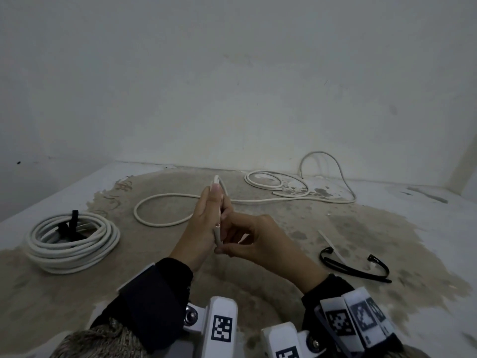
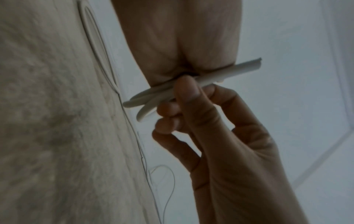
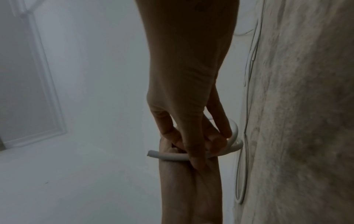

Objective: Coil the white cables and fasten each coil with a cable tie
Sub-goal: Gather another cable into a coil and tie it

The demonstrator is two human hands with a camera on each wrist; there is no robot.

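Stained surface (image 1: 413,228) under a white wall is carrying one finished coil (image 1: 72,241) at left, already tied. Left hand (image 1: 206,223) is standing upright, clamping the free end of the white cable (image 1: 160,224) in a first small loop; right hand (image 1: 260,241) is pinching that end too. Remainder is lying loose behind. Judgement: second coil is just starting; the next move is calling for slack drawn in, turn upon turn. Black cable ties (image 1: 353,270) are lying at right.

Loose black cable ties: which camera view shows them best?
The head view: the loose black cable ties lie in plain sight, right of the right hand. Neither wrist view shows them; both frame the held white cable.
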